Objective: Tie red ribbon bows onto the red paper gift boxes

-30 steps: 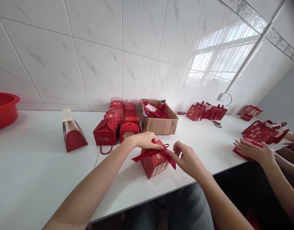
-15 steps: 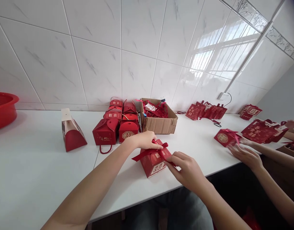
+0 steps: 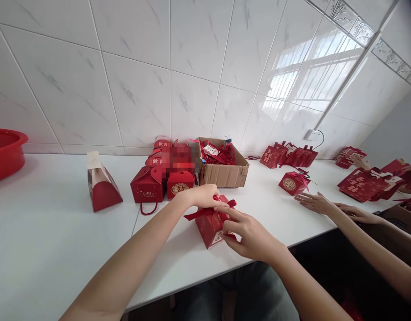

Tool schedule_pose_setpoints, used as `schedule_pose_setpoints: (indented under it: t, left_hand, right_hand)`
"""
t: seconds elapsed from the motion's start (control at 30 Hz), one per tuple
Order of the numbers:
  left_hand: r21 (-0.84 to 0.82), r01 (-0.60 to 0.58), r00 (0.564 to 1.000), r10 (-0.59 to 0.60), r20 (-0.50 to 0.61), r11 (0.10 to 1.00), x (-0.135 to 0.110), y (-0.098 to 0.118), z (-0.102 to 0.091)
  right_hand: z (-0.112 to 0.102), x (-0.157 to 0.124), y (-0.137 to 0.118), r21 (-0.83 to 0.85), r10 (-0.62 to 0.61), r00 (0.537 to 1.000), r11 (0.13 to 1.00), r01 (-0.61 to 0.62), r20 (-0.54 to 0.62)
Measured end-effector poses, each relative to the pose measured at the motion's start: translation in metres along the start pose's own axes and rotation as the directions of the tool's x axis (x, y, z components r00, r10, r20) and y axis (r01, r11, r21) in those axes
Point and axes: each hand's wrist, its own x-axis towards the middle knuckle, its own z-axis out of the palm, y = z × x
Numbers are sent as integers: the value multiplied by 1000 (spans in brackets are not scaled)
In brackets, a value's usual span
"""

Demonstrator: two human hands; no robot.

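A red gift box [image 3: 208, 232] with pale printed characters stands on the white table in front of me. A red ribbon [image 3: 198, 214] is looped into a bow across its top, one tail hanging out to the left. My left hand [image 3: 204, 196] is closed on the ribbon at the far side of the box top, its fingertips partly hidden. From the right, my right hand [image 3: 248, 232] reaches over the bow, fingers bent around the ribbon and covering much of the box's printed front.
Several finished-looking red boxes [image 3: 147, 189] stand by the wall, beside a cardboard box [image 3: 225, 174] of ribbons and tags. A triangular box [image 3: 106, 194] and red basin [image 3: 7, 154] lie left. At right, another person's hand [image 3: 314, 203] is near a ribboned box [image 3: 292, 183].
My right hand has moved left and over the bow, its index finger now near my left hand. The other person's ribboned box has shifted away toward the wall, and their hands have drawn apart from it.
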Motion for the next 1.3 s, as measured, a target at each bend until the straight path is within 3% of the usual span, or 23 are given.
schedule_pose_setpoints:
  t: [0.27, 0.57, 0.73, 1.0, 1.17, 1.23, 1.3]
  left_hand:
    - [40, -81, 996, 83, -41, 996, 2, -1, 1]
    - [46, -76, 995, 78, -54, 996, 2, 1, 0]
    - [62, -95, 993, 99, -58, 994, 2, 0, 0]
    - [102, -139, 986, 147, -73, 985, 4, -2, 2]
    - [100, -127, 987, 136, -87, 987, 4, -1, 1]
    - [103, -125, 987, 134, -87, 987, 2, 0, 1]
    - [116, -125, 987, 135, -82, 985, 0, 2, 0]
  right_hand:
    - [3, -1, 2, -4, 5, 1000, 1000, -5, -7]
    - [8, -9, 9, 197, 51, 994, 980, -31, -100]
    - [7, -12, 10, 224, 19, 992, 975, 10, -125]
    - [10, -19, 10, 1, -55, 992, 998, 55, -117]
    - [7, -19, 6, -29, -87, 990, 996, 85, -107]
    - [5, -18, 8, 25, -63, 985, 997, 68, -160]
    - [2, -17, 16, 127, 43, 954, 992, -5, -295]
